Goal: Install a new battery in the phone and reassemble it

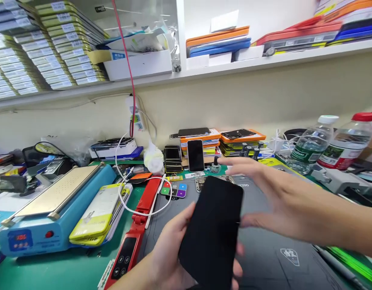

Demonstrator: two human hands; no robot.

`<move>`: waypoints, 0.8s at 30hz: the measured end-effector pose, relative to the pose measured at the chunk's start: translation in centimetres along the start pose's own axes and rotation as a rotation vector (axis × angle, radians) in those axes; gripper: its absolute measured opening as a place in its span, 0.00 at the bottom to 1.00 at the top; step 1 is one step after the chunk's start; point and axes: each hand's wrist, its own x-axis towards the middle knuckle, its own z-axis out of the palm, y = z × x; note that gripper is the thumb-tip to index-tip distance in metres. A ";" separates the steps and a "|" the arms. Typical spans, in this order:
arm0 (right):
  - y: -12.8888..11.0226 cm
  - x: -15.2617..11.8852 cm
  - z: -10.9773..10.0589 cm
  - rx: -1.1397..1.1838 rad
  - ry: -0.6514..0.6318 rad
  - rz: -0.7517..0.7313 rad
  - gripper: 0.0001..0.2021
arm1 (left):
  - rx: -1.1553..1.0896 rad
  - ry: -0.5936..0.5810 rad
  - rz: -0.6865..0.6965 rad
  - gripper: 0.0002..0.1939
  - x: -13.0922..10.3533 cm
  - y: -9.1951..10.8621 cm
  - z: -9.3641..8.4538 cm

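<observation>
A black smartphone (214,229), its dark screen tilted up toward me, lies in my left hand (170,245). The thumb rests on its left edge and the fingertips wrap round the right edge. My right hand (264,193) is raised just right of the phone, thumb and fingers spread apart. Its thumb comes close to the phone's right edge; I cannot tell whether they touch. Behind the phone, a partly hidden circuit board (201,184) lies on the grey work mat (264,257). Near the right fingertips stands a small glass bottle (215,166) with a black top.
At left sit a blue heating plate machine (62,205) and yellow battery packs (98,213). A red folding lamp (134,237) and white cable (122,201) border the mat. Another phone (195,156) stands upright at the back. Plastic bottles (313,141) are at right, below a loaded shelf (222,66).
</observation>
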 end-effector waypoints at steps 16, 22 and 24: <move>5.1 -1.5 12.4 1.423 0.165 0.698 0.22 | -0.048 0.181 0.258 0.34 2.2 -2.6 -1.7; 5.2 -1.7 12.6 1.487 0.200 0.769 0.24 | -0.003 0.229 0.241 0.37 2.2 -3.7 -2.7; 5.3 -1.7 12.7 1.488 0.211 0.774 0.25 | 0.005 0.237 0.231 0.37 2.2 -3.8 -2.9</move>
